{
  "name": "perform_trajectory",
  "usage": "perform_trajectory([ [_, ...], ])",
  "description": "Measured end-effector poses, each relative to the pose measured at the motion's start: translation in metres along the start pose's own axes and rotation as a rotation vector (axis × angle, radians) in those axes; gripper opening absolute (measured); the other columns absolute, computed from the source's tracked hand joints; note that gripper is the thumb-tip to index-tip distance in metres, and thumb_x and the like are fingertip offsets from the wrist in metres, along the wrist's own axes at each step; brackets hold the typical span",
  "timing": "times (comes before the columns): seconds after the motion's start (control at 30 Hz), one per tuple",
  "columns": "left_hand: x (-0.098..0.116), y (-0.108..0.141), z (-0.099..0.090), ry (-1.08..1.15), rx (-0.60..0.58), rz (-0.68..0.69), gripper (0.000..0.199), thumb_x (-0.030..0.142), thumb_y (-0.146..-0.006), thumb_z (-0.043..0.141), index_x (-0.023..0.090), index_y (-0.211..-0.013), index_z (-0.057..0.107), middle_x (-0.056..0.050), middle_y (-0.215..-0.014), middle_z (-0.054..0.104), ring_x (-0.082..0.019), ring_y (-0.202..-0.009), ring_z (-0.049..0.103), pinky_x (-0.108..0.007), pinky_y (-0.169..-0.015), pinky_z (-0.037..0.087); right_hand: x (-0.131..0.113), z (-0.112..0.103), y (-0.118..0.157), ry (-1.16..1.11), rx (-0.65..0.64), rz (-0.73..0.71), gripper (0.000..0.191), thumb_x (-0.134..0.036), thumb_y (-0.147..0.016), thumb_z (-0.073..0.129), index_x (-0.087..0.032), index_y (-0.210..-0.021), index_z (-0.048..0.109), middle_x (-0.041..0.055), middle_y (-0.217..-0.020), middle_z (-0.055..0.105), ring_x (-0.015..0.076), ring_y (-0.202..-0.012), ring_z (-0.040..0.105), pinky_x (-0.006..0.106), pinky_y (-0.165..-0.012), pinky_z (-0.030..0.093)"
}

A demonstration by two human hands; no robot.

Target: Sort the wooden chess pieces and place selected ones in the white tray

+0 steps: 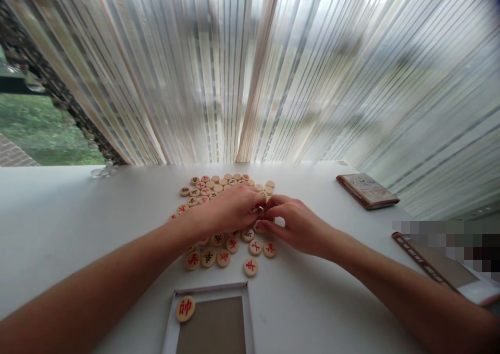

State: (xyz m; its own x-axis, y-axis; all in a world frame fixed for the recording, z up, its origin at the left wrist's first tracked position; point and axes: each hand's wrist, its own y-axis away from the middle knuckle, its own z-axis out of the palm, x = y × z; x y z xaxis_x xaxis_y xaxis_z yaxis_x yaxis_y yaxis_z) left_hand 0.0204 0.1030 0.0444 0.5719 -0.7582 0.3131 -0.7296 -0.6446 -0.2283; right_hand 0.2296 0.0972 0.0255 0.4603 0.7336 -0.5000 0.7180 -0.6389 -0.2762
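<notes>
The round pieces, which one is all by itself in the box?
The red-marked piece in the far left corner of the open box; every other piece I can see is outside it.

from my end of the feed i can't read any word, brand or number for certain. i do see single chinese characters on the round pieces (224, 257), one to a marked face, some red and some black. a larger-looking red one sits on the piece at the tray's corner (185, 308). dark brushlike writing crosses the flat box's top (367, 185), and pale marks line the brown-edged case (424, 263), both too small for me to read.
</notes>
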Motion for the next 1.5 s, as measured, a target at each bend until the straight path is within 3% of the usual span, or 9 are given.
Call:
perform_trajectory([
  [0.3,0.003,-0.001,-0.002,-0.14,-0.001,-0.004,0.018,0.012,-0.094,0.062,0.015,-0.079,0.073,-0.006,-0.079,0.075,-0.019,-0.075,0.069,-0.031,-0.072,0.048,0.001,-0.001,0.002,-0.007,0.059,0.016,0.015,-0.008,-0.089,0.073,-0.019,-0.084,0.082,0.006,-0.094,0.075,0.0175,-0.081,0.069,0.029,-0.077,0.052],
  [0.53,-0.002,0.0,0.001,-0.067,0.039,-0.08,0.018,0.015,-0.098,0.06,0.014,-0.089,0.076,-0.008,-0.083,0.077,-0.021,-0.078,0.071,-0.031,-0.073,0.05,0.02,-0.019,-0.003,0.168,0.193,0.128,0.01,-0.02,-0.094,0.072,-0.018,-0.089,0.081,0.0045,-0.084,0.072,0.0161,-0.069,0.062,0.029,-0.067,0.048],
  [0.67,-0.01,0.002,0.007,0.038,0.102,-0.094,0.018,0.014,-0.096,0.062,0.016,-0.093,0.079,-0.008,-0.086,0.079,-0.02,-0.08,0.072,-0.031,-0.075,0.051,0.03,-0.019,-0.004,0.156,0.146,0.135,0.014,-0.02,-0.094,0.072,-0.019,-0.103,0.082,0.0057,-0.09,0.074,0.0156,-0.068,0.061,0.029,-0.067,0.049],
  [0.83,-0.014,0.002,0.011,0.035,0.098,-0.092,0.021,0.01,-0.094,0.061,0.016,-0.088,0.08,-0.007,-0.081,0.078,-0.019,-0.074,0.069,-0.031,-0.073,0.049,0.032,-0.014,-0.003,0.093,0.063,0.051,0.019,-0.021,-0.096,0.071,-0.023,-0.11,0.083,0.0069,-0.096,0.073,0.0181,-0.08,0.068,0.03,-0.074,0.053],
  [1.13,-0.015,0.003,-0.001,-0.011,0.19,-0.13,0.021,0.009,-0.093,0.062,0.016,-0.089,0.082,-0.01,-0.087,0.076,-0.02,-0.081,0.07,-0.031,-0.076,0.053,0.035,-0.025,0.002,0.152,-0.095,-0.047,0.026,-0.023,-0.1,0.066,-0.028,-0.121,0.081,0.01,-0.114,0.069,0.0232,-0.096,0.071,0.038,-0.087,0.057],
  [1.3,-0.024,0.006,-0.004,-0.033,0.215,-0.196,0.019,0.017,-0.096,0.063,0.017,-0.095,0.083,-0.01,-0.093,0.076,-0.021,-0.085,0.071,-0.032,-0.081,0.056,0.034,-0.027,0.001,0.212,-0.139,-0.033,0.023,-0.02,-0.099,0.067,-0.023,-0.119,0.077,0.0114,-0.118,0.068,0.0256,-0.103,0.07,0.04,-0.09,0.058],
  [1.5,-0.028,0.005,0.001,-0.086,0.173,-0.163,0.021,0.017,-0.098,0.061,0.016,-0.097,0.082,-0.011,-0.097,0.074,-0.021,-0.087,0.07,-0.032,-0.08,0.054,0.03,-0.024,0.001,0.303,-0.142,-0.056,0.02,-0.026,-0.106,0.057,-0.016,-0.112,0.074,0.0147,-0.112,0.067,0.0267,-0.101,0.068,0.04,-0.087,0.057],
])
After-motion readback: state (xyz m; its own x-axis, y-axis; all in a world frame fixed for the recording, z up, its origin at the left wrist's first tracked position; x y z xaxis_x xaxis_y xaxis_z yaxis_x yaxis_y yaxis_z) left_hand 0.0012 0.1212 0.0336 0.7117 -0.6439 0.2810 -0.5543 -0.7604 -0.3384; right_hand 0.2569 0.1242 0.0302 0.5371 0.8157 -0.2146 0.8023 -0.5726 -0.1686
